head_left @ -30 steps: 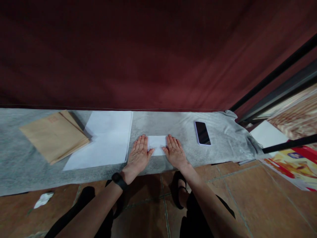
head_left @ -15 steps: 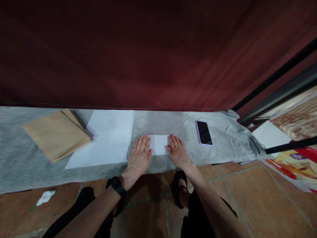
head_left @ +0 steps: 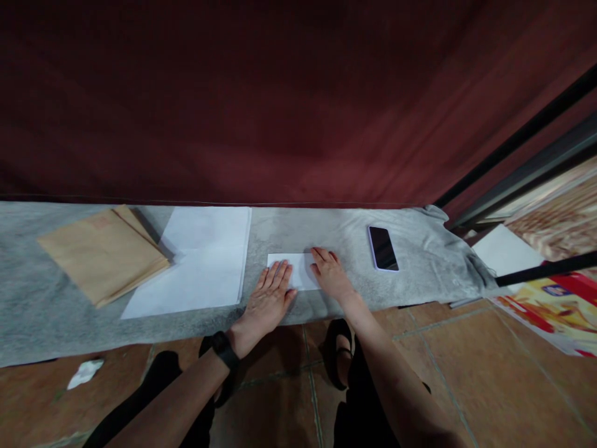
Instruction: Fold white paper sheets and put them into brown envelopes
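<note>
A small folded sheet of white paper [head_left: 301, 280] lies flat on the grey cloth in front of me. My left hand [head_left: 270, 295] rests over its left part, fingers stretched out and the near left corner covered. On the right end lies my right hand [head_left: 330, 272], fingers extended and partly bent, hiding that edge. Neither hand grips anything. Left of my hands is a stack of larger white sheets [head_left: 209, 267], and brown paper envelopes [head_left: 105, 252] overlap its left side.
A phone [head_left: 383, 249] in a pale purple case lies right of my hands. The grey cloth [head_left: 298, 230] covers a narrow surface against a dark red curtain [head_left: 280, 112]. Black bars [head_left: 517, 140] and a colourful box [head_left: 555, 311] are at the right. Crumpled tissue [head_left: 85, 373] lies on the tiled floor.
My left hand has slid a little right and nearer, uncovering the paper's far left corner. My right hand has moved slightly away from me, its fingers now turned more to the left.
</note>
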